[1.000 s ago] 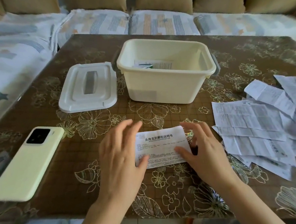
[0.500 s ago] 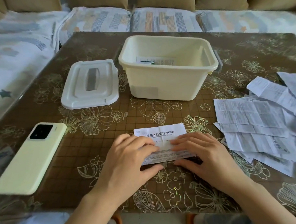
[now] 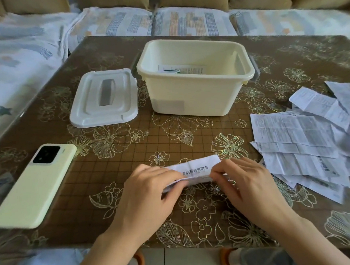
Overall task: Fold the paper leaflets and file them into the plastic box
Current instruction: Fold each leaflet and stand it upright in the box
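Now: sofa (image 3: pixel 110 27), striped cover, runs behind the box, past the worktop's far edge.

Worktop (image 3: pixel 130 162): brown, gold flower print, carries all the rest.

Box (image 3: pixel 192 94): cream plastic, open at the top, stands upright toward the far side.

Pile (image 3: pixel 294 140) of unfolded leaflets, overlapping, lies right of the box and nearer the person, apart from it.

Lid (image 3: pixel 103 100): white, flat, grey handle up, just left of the box. Contact with the box: cannot tell.

Phone (image 3: pixel 34 183): pale green, camera side up, left of the box and nearer than the lid.

Left hand (image 3: pixel 145 192) and right hand (image 3: pixel 248 181): both in front of the box, palms down. Each grip is closed on one end of the leaflet (image 3: pixel 195 168), fingers curled over it.

Leaflet: folded to a narrow strip, printed title line up, spans the hands, straight in front of the box and well apart from it. Resting or lifted: cannot tell.

Filed leaflets (image 3: pixel 192 69): a few, low inside the box toward its far wall.
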### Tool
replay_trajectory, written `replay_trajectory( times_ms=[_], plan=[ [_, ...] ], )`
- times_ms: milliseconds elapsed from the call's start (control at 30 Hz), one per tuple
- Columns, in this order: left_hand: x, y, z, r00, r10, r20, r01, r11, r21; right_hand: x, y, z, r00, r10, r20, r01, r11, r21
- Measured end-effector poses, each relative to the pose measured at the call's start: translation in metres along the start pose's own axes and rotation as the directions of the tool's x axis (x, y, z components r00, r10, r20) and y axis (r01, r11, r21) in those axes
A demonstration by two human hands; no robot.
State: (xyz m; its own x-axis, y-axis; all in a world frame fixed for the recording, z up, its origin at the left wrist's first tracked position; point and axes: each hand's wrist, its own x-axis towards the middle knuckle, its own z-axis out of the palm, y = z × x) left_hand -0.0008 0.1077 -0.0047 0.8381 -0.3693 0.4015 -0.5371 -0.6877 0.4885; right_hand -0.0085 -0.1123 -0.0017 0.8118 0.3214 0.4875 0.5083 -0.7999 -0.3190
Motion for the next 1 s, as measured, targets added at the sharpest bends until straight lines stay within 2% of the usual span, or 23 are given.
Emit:
replay_trajectory(
  times_ms=[133,267,333,533,733,900,1000],
  plan=[
    [-0.005,0.005,0.006,0.991,-0.130,-0.035,0.128,0.991,-0.048,-0.011,-0.004,0.000,0.991,0.125,-0.042,-0.122,0.989,0.082],
    [-0.005,0.007,0.017,0.977,-0.182,-0.110,0.188,0.981,0.049,-0.009,-0.001,0.006,0.949,0.314,-0.022,-0.308,0.941,0.139],
    [-0.006,0.007,0.020,0.973,-0.190,-0.128,0.203,0.974,0.100,-0.005,0.001,0.009,0.932,0.363,-0.004,-0.359,0.924,0.133],
    [-0.004,0.009,0.019,0.965,-0.237,-0.113,0.253,0.955,0.156,0.001,0.002,0.013,0.934,0.356,0.042,-0.358,0.931,0.072],
    [-0.003,0.015,0.022,0.986,-0.104,-0.132,0.142,0.935,0.324,0.006,-0.002,0.009,0.922,0.378,0.087,-0.381,0.924,0.018],
    [-0.005,0.014,0.028,0.993,-0.077,-0.092,0.097,0.968,0.230,0.022,-0.006,-0.002,0.899,0.360,0.251,-0.342,0.933,-0.114],
    [-0.005,0.013,0.028,0.995,-0.085,-0.054,0.094,0.980,0.176,0.038,-0.007,-0.011,0.841,0.357,0.407,-0.307,0.934,-0.185]
  ],
)
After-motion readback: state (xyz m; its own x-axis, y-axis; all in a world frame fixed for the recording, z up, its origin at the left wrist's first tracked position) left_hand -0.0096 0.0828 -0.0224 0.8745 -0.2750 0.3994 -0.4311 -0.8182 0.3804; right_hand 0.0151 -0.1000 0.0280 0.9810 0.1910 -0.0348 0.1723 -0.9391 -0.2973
